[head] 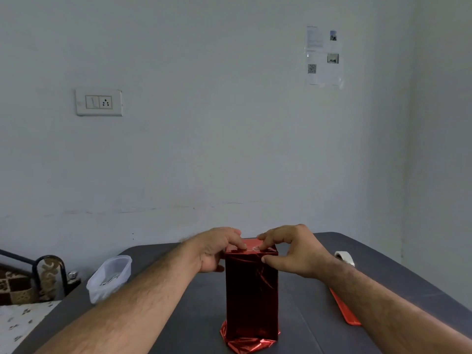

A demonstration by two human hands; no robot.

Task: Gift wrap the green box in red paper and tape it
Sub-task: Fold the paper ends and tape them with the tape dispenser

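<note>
A tall box wrapped in shiny red paper (251, 292) stands upright on the dark grey table (199, 315); none of the green box shows. Loose paper crumples out at its base. My left hand (217, 249) grips the upper left edge, fingertips pressing the folded top. My right hand (291, 250) rests on the top right, fingers on the top flap and thumb against the front face. A white tape roll (344, 258) lies right of the box, partly behind my right wrist.
A clear plastic tub (109, 278) sits at the table's left edge. A flat red item (344, 311) lies under my right forearm. Beyond the left edge are a patterned bed and a metal frame (43, 274). The wall stands close behind.
</note>
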